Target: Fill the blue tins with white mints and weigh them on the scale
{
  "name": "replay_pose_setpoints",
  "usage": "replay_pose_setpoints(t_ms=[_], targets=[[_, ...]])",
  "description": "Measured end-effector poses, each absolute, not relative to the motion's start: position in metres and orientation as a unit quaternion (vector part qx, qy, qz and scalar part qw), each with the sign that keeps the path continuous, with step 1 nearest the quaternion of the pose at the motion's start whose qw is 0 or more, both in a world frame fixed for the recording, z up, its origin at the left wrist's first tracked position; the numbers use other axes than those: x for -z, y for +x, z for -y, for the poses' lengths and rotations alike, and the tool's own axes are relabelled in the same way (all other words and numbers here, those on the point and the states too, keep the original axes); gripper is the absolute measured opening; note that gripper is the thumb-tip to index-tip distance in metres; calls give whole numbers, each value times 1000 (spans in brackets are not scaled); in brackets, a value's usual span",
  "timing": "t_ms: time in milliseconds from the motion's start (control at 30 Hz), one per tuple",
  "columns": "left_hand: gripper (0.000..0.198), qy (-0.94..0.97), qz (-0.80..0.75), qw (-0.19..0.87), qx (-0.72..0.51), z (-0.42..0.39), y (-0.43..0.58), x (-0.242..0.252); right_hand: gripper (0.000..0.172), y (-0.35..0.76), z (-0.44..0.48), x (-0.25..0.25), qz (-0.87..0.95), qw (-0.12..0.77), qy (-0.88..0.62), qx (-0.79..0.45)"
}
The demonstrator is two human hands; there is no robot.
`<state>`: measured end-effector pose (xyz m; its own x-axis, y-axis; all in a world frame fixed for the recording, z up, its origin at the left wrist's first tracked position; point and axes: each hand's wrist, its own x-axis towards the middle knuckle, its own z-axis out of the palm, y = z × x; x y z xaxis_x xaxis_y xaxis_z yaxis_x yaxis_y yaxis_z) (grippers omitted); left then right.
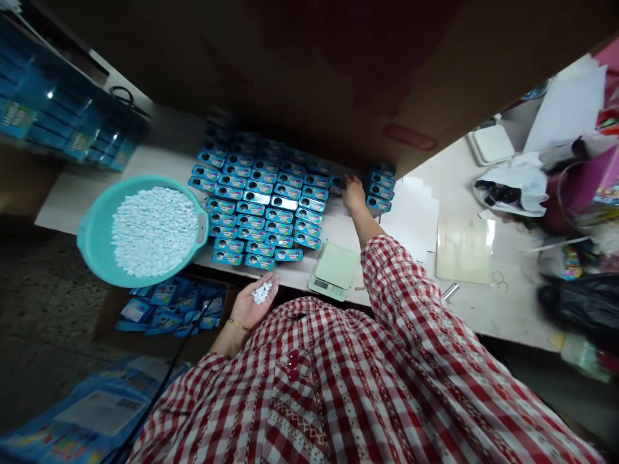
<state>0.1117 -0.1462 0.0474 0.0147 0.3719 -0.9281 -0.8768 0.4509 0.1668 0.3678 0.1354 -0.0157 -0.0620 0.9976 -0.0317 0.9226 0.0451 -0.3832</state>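
Note:
My left hand (251,304) is palm up and cupped round a small heap of white candies (262,292), close to the table's front edge. Farther away, my right hand (354,193) has its fingers on a small blue tin (337,186), partly hidden by them. That tin sits between the large block of blue tins (257,209), set out in rows, and a short column of similar tins (380,192). A turquoise basin (86,236) of the same white candies stands to the left. Nearer to me is a pale green kitchen scale (337,265), with nothing on its plate.
A big cardboard box (300,77) rises along the back. Below the basin, an open carton holds blue packets (167,308). Clear-wrapped blue packs (62,116) stand at far left. White paper (409,216), a plastic bag (512,187) and a yellowish sheet (464,251) lie rightward.

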Motion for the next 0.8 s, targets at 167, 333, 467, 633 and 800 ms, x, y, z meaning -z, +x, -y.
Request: replay_pose_setpoints(t_ms=[167,333,467,633,800], targets=[[38,-229,-526,682,-454,144,113,-46,38,419,-85,1,707,146,-687,-75],[31,-204,-527,704,-429,133,121,-45,28,455,-53,1,725,35,-687,-24],[27,-170,-511,728,-424,127,132,-50,31,451,-40,-5,759,8,-651,-29],[26,-162,-480,766,-396,127,146,-47,27,420,34,-34,825,-27,-560,-71],[29,-154,-450,789,-389,128,153,-40,24,384,89,-40,868,-60,-482,-105]])
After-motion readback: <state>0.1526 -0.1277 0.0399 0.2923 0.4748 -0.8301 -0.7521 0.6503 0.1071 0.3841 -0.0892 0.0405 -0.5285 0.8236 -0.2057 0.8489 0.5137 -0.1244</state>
